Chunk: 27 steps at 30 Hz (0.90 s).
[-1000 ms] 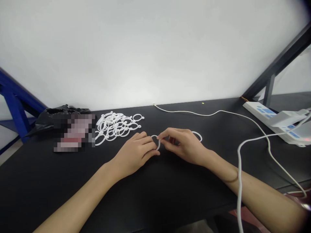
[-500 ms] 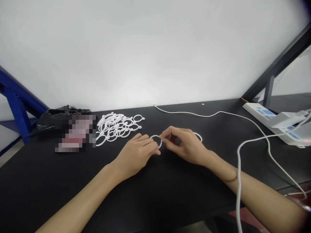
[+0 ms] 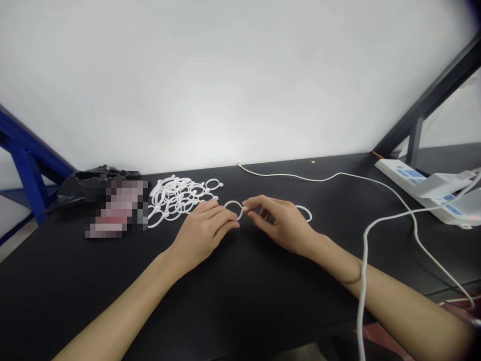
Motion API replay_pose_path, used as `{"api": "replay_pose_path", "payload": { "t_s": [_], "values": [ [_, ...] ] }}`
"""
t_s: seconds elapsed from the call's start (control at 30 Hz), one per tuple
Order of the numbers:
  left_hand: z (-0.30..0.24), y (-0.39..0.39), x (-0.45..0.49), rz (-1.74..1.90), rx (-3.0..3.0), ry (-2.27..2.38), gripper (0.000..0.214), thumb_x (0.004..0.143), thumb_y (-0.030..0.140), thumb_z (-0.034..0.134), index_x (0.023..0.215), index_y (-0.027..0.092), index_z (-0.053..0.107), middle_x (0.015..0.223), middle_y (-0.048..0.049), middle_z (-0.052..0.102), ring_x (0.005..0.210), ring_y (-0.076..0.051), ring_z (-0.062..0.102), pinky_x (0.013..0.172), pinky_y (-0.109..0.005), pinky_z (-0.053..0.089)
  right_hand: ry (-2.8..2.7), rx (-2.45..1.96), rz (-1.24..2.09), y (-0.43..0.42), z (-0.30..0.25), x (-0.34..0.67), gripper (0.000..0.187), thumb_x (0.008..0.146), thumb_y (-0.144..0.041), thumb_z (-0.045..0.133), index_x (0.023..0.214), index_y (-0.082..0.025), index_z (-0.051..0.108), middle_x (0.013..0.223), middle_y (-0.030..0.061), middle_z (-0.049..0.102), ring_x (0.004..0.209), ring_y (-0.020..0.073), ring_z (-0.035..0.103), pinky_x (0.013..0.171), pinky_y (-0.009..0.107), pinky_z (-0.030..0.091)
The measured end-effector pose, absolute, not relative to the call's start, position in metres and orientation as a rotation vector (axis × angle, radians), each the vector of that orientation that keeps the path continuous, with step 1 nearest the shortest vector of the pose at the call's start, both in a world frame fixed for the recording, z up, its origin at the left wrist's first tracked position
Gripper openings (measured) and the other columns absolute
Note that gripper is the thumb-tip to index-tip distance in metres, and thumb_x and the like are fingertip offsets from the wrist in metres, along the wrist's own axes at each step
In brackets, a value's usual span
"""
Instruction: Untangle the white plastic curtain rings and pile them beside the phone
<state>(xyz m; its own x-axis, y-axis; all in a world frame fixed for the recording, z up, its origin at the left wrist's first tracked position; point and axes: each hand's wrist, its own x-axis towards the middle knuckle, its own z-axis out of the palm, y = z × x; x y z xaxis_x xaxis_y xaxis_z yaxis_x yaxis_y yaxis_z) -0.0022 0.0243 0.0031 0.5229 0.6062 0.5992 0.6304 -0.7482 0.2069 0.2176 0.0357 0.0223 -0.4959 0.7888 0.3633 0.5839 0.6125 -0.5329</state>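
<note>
A white plastic curtain ring (image 3: 233, 202) with a small eyelet is held between my two hands, just above the black table. My left hand (image 3: 203, 228) is closed on its left side, thumb below and fingers over it. At the eyelet on the right, the thumb and forefinger of my right hand (image 3: 285, 223) pinch the ring. Behind the right hand lies another white ring (image 3: 310, 214), partly hidden by that hand. Beyond my left hand, a pile of white rings (image 3: 180, 198) with small eyelets spreads on the table.
A pixelated pink and black object (image 3: 120, 205) lies at the left beside a black plastic bag (image 3: 80, 183). At the right sits a white power strip (image 3: 408, 175) with plugs. A white cable (image 3: 285, 174) runs across the table (image 3: 244, 301); another cord (image 3: 365, 250) passes over my right forearm.
Both hands have shifted slightly left with the ring. My left hand has drawn back a little, so more of the ring and its eyelet shows.
</note>
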Motion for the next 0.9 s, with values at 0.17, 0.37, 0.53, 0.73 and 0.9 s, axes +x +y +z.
{"api": "replay_pose_path", "payload": {
  "t_s": [0.17, 0.37, 0.53, 0.73, 0.9],
  "values": [
    [0.0, 0.038, -0.019, -1.019, -2.433, -1.321, 0.016, 0.097, 0.022, 0.05, 0.097, 0.02, 0.065, 0.088, -0.0042, 0.07, 0.082, -0.021, 0.054, 0.079, -0.037, 0.045, -2.244, -1.374, 0.116, 0.046, 0.028, 0.229, 0.025, 0.092, -0.03, 0.055, 0.117, -0.023, 0.058, 0.104, 0.0031, 0.071, 0.073, 0.0145, 0.065, 0.064, 0.027, 0.048],
    [-0.006, 0.061, -0.049, -0.892, -2.082, -1.552, 0.022, 0.096, 0.022, 0.047, 0.101, 0.023, 0.069, 0.103, -0.0081, 0.069, 0.091, -0.029, 0.052, 0.077, -0.042, 0.043, -2.263, -1.888, -0.272, 0.061, 0.039, 0.26, 0.032, 0.094, -0.042, 0.047, 0.109, -0.017, 0.062, 0.109, 0.0133, 0.067, 0.102, 0.0312, 0.063, 0.068, 0.036, 0.048],
    [-0.007, 0.064, -0.055, -0.771, -2.041, -1.646, 0.025, 0.094, 0.022, 0.047, 0.103, 0.023, 0.071, 0.115, -0.0105, 0.065, 0.099, -0.034, 0.051, 0.077, -0.047, 0.042, -2.339, -2.116, -0.027, 0.065, 0.044, 0.273, 0.03, 0.091, -0.043, 0.046, 0.099, -0.019, 0.063, 0.107, 0.012, 0.067, 0.087, 0.0288, 0.066, 0.067, 0.037, 0.045],
    [-0.003, 0.058, -0.045, -0.813, -2.101, -1.615, 0.025, 0.093, 0.019, 0.048, 0.103, 0.021, 0.07, 0.11, -0.0099, 0.067, 0.1, -0.033, 0.051, 0.081, -0.048, 0.044, -2.449, -2.026, 0.085, 0.061, 0.045, 0.271, 0.017, 0.081, -0.027, 0.052, 0.094, -0.022, 0.061, 0.103, 0.0076, 0.068, 0.082, 0.0254, 0.066, 0.063, 0.034, 0.043],
    [0.002, 0.048, -0.032, -0.905, -2.263, -1.437, 0.02, 0.093, 0.017, 0.05, 0.102, 0.022, 0.067, 0.106, -0.0076, 0.067, 0.1, -0.029, 0.053, 0.085, -0.047, 0.046, -2.48, -1.963, 0.145, 0.06, 0.048, 0.272, 0.017, 0.082, -0.023, 0.049, 0.091, -0.024, 0.063, 0.1, 0.0052, 0.069, 0.084, 0.0231, 0.065, 0.063, 0.031, 0.041]
  ]
}}
